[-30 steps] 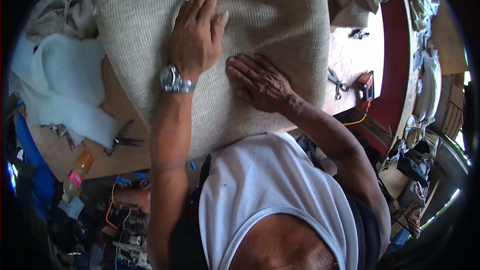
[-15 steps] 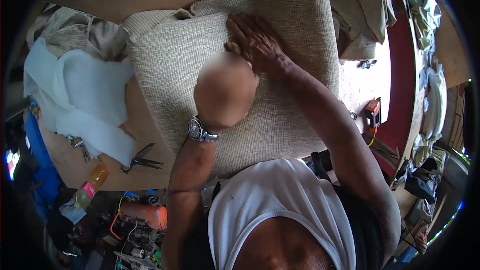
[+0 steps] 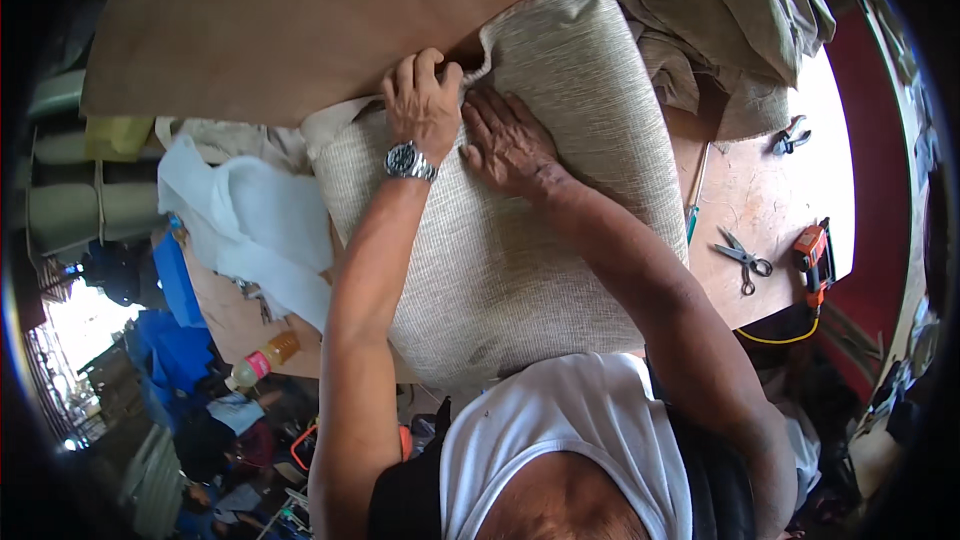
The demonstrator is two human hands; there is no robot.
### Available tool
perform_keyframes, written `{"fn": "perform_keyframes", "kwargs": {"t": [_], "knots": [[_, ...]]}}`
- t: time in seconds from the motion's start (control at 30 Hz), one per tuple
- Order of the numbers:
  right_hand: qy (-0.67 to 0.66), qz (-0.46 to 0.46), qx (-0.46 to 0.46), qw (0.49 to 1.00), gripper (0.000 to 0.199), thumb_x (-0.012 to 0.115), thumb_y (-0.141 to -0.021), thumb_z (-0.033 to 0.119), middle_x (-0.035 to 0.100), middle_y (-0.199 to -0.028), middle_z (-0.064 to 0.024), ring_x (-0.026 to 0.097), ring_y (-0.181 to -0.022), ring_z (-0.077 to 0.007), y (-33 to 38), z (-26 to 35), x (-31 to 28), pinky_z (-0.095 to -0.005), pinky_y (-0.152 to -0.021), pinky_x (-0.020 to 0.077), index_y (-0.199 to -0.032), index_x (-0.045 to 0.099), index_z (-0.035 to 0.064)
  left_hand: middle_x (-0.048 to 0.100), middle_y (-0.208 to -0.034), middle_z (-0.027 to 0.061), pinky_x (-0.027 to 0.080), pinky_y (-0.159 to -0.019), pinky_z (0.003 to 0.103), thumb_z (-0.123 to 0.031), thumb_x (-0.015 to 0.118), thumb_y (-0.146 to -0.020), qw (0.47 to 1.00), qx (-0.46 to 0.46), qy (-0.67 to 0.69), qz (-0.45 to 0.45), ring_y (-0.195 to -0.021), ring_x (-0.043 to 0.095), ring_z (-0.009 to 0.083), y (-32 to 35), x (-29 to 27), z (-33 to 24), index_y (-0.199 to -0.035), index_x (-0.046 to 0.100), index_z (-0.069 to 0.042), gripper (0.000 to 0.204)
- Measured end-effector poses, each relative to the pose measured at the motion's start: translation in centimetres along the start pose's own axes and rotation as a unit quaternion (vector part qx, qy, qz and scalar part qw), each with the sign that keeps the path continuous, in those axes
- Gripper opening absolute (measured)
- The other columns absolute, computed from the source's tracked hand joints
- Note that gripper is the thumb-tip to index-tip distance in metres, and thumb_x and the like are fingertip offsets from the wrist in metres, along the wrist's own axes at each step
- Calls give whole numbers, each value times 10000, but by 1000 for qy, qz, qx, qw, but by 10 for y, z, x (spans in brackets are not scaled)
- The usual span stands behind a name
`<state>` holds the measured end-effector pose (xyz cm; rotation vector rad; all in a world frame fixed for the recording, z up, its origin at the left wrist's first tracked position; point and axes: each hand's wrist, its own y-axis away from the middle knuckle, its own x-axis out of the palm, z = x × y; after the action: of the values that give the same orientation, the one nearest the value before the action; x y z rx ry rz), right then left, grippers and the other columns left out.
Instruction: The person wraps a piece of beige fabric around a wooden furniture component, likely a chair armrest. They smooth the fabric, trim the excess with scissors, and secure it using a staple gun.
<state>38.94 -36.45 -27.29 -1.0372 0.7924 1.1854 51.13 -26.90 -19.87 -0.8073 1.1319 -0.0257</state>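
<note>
A beige woven cushion cover (image 3: 500, 270), plump with filling, lies before me, its open far edge loose and folded. At that edge my left hand (image 3: 424, 110), with a metal wristwatch (image 3: 408, 161), has its fingers bent over the fabric; the fingertips are partly hidden. Just to its right, my right hand (image 3: 510, 145) presses flat on the cover with fingers stretched out, holding nothing.
White batting (image 3: 250, 210) lies left of the cushion, by a bottle (image 3: 265, 360). On the right are scissors (image 3: 743, 258), a green-handled screwdriver (image 3: 695, 202), pliers (image 3: 790, 136) and an orange-black power tool (image 3: 815, 258) with a yellow hose. Beige fabric (image 3: 730, 10) is heaped at the far right.
My left hand has moved away from me to the far edge of the cover, where its fingers now bend over the fabric. My right hand stays flat on the cover. The view has shifted.
</note>
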Motion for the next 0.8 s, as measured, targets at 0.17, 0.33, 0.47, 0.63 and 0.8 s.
{"fn": "perform_keyframes", "kwargs": {"t": [0.17,0.33,0.47,0.63,0.8], "knots": [[-46,71,5,996,414,516,-932,307,662,-1284,-153,562,-1284,-267,24,0,32,-462,-1196,301,-1217,650,39,619,-1021,72,566,-686,440,-90,581,-887,979,-64,149,127,-909,664,290,75,-4,-47,-983,627,-123,111],[-108,32,13,994,529,527,-933,356,619,-1352,-194,542,-1314,-332,5,-3,4,-464,-1174,346,-1337,588,20,660,-1262,112,491,-1000,484,-95,669,-845,971,-7,163,173,-1138,634,330,57,-23,-19,-1148,667,-77,303],[-58,-4,13,998,615,503,-954,376,562,-1424,-229,527,-1329,-378,2,-2,-5,-468,-1160,368,-1439,499,-2,647,-1315,150,380,-1107,519,-156,720,-768,924,-108,107,350,-1268,564,342,28,-6,16,-1266,655,-70,509],[-48,-5,-3,999,579,543,-962,382,632,-1297,-255,606,-1217,-386,5,-8,10,-484,-1082,434,-1344,552,-54,686,-1143,122,438,-983,498,-157,667,-782,911,-129,121,371,-1168,602,329,18,12,25,-1203,711,-116,426],[-27,26,-25,999,554,558,-965,412,669,-1258,-226,616,-1220,-355,-7,-2,-14,-472,-1101,424,-1306,600,-21,692,-1011,95,455,-880,456,-172,611,-881,956,-137,59,255,-1050,647,280,39,24,5,-970,731,-115,160]]}}
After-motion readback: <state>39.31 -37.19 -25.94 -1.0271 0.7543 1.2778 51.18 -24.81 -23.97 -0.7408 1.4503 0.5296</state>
